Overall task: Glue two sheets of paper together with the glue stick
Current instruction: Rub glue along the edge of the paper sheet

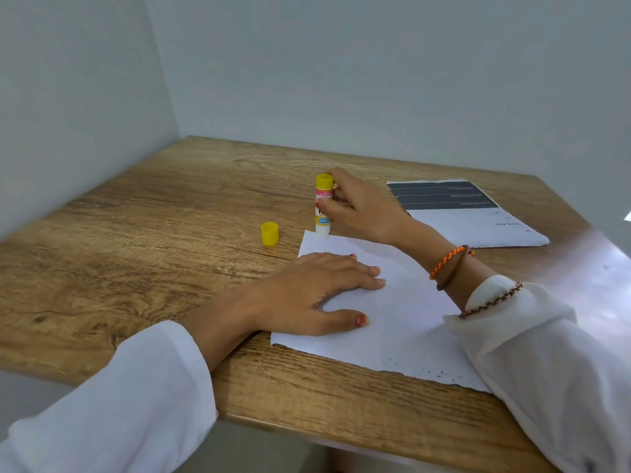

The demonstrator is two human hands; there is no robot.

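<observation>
The glue stick (323, 206) — white-bodied, yellow-ended, uncapped — is held upright by the right hand (358, 213), pinched between thumb and fingers, its tip at the far corner of the white sheet (392, 322). The sheet is pressed flat by the spread left hand (307, 291). The yellow cap (269, 234) stands on the worktop (136, 233) just beside it — a second printed sheet (471, 216) lies further right.

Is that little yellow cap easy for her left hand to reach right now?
Probably yes. The yellow cap stands alone on the bare table, just beyond the left hand, which only presses flat on the white sheet. Nothing lies between them.
</observation>
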